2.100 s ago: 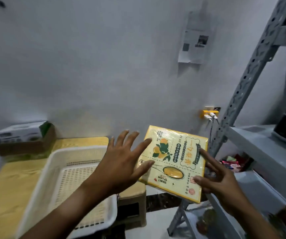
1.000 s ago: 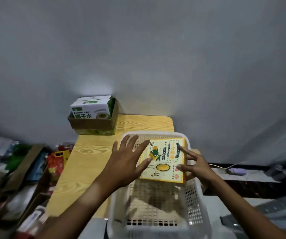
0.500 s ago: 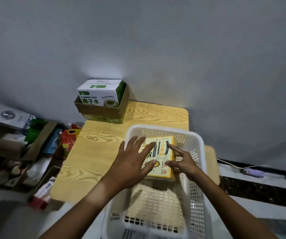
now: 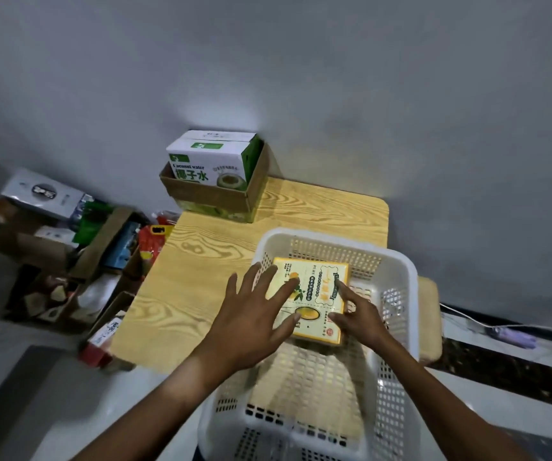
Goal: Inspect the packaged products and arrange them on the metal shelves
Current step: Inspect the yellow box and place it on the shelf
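On the wooden worktop (image 4: 221, 271) by the grey wall, both hands reach into the white basket (image 4: 397, 287), left hand (image 4: 251, 322) and right hand (image 4: 359, 314) with fingers spread, flat against the yellow packet (image 4: 317, 294) lying inside.

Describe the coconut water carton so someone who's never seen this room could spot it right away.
Find the wooden table against the grey wall. At its far left corner sits an open brown cardboard box, and the coconut water carton stands inside it: white with green lettering, unlike the yellow packet in the white basket.
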